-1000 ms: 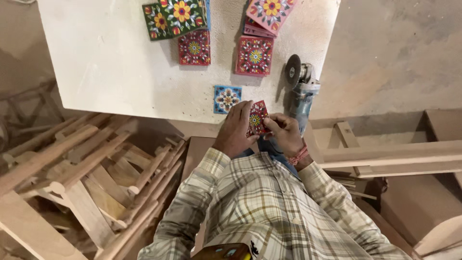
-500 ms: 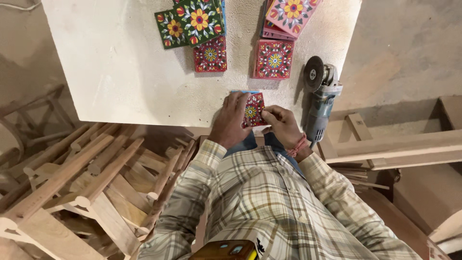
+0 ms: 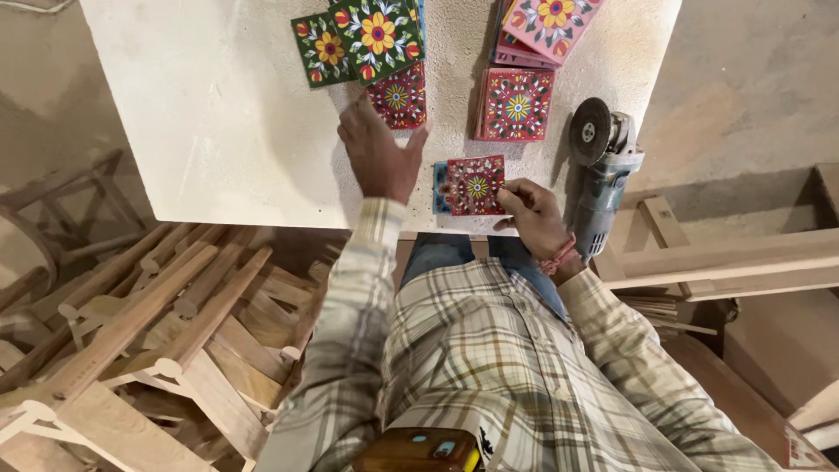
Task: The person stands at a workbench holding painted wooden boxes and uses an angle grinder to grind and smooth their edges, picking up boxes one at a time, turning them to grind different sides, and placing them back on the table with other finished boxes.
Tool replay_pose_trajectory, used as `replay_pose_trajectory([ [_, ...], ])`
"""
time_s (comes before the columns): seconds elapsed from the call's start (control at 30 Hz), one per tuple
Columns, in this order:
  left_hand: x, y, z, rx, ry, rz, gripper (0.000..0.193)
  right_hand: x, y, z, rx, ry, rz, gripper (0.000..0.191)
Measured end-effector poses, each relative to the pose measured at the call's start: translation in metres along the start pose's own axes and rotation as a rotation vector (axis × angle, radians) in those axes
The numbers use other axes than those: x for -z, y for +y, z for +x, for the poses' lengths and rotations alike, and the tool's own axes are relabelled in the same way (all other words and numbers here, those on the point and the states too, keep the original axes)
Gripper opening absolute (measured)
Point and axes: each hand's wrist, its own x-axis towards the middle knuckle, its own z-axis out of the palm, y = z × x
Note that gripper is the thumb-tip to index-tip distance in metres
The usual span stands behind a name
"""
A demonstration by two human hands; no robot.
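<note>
Right hand at table near edge: fingertips pinch the right edge of 1 red patterned tile, lying flat on 1 blue tile, whose edge shows at the red tile's 9 o'clock. Left hand is at 10 o'clock from that tile, palm down, fingers spread, gripping nothing, tips touching 1 red tile at its 12 o'clock. 1 angle grinder lies at 2 o'clock from the right hand, just beside it, disc pointing away. Farther out: 1 red tile stack, count in stack unclear. Far edge: 2 green flower tiles overlapping; 1 pink flower tile on more tiles, count hidden. Loose wooden frame parts lie on the floor at 8 o'clock, too many to count.
</note>
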Motion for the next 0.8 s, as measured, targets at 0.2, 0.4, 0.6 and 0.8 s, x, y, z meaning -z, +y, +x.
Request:
replay_pose_trajectory([
  [0.2,-0.025,0.002,0.019,0.095,0.034,0.071,0.095,0.015,0.012,-0.010,-0.013,0.056,0.024,0.021],
  [0.4,-0.031,-0.001,0.017,0.093,0.067,0.063,0.106,0.020,0.020,-0.009,-0.017,0.070,0.039,0.022],
  [0.6,-0.024,-0.003,0.002,0.055,0.080,-0.049,0.113,0.018,0.014,-0.010,0.016,0.050,0.006,0.022],
  [0.8,-0.024,-0.002,-0.024,0.015,0.032,-0.008,0.113,0.019,0.012,-0.016,0.049,0.090,-0.038,0.020],
])
